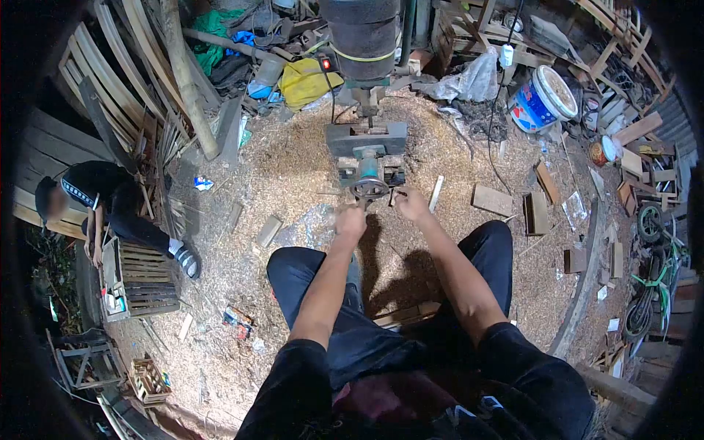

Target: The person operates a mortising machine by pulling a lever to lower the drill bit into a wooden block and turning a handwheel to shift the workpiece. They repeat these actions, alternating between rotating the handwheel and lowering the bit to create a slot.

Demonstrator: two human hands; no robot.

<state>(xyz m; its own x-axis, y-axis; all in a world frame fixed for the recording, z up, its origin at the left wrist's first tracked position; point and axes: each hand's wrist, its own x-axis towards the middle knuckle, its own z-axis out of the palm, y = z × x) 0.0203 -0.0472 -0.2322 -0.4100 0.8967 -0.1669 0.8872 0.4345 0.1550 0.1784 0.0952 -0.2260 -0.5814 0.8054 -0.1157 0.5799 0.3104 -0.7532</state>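
Note:
A machine with a dark metal bed stands ahead of me, with a round handwheel at its near end. My left hand is closed at the wheel's lower left; it is blurred, and what it grips, if anything, is hidden. Just right of the wheel, my right hand has its fingers bent together beside a small handle or lever; whether it holds this is too small to make out. Behind the bed rises a dark cylindrical housing with a yellow band.
Wood shavings cover the floor. Wood blocks lie at the right, below a blue and white bucket. A person sits at the left by a slatted crate. A yellow sack lies behind, left of the machine.

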